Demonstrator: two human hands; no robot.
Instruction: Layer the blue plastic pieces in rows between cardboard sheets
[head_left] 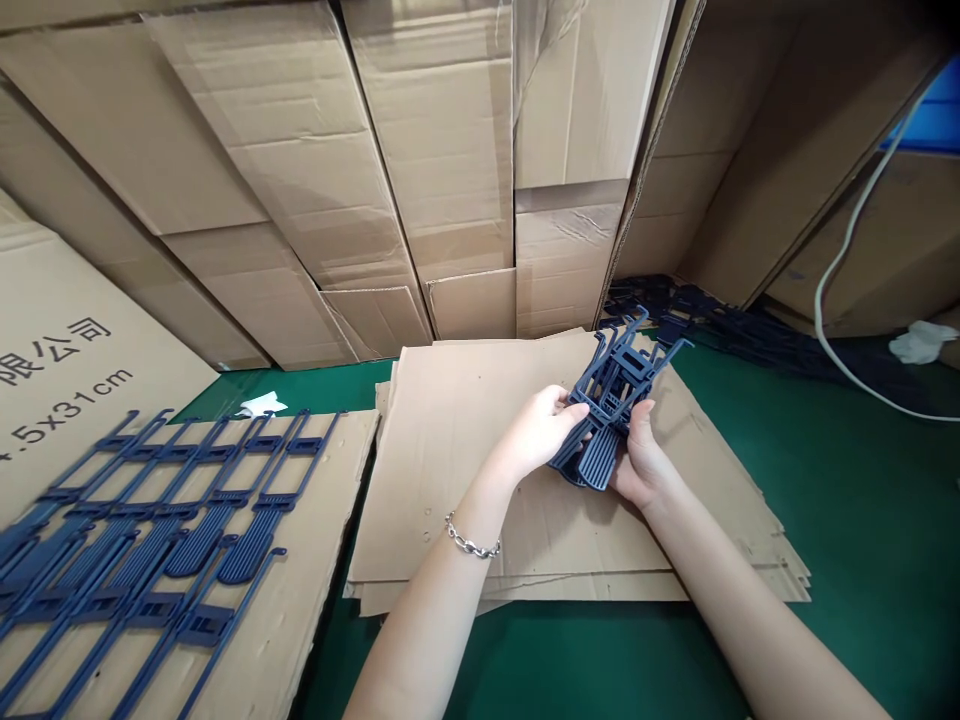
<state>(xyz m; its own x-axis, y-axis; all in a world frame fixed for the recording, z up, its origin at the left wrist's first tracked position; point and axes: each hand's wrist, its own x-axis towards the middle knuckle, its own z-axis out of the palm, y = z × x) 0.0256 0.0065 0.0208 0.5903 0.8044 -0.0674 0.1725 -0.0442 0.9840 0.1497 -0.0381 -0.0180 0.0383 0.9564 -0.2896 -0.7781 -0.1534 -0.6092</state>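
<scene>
Both hands hold a bunch of dark blue plastic frames (611, 395) above the stacked cardboard sheets. Each frame has thin side bars with hooked ends and a ribbed, rounded tongue. My left hand (544, 430), with a chain bracelet on its wrist, pinches the bunch from the left side. My right hand (641, 460) is wrapped round its lower right side, with the thumb in front and some fingers hidden behind. The hooked ends point up and away, and the ribbed tongues face down toward me. How many frames are in the bunch I cannot tell.
Similar blue frames (150, 540) lie in overlapping rows on cardboard at left. Flat cardboard sheets (450, 480) cover the green table (720, 420). Boxes (442, 150) wall the back. More dark pieces (750, 330) lie at back right, near a white cable (825, 290).
</scene>
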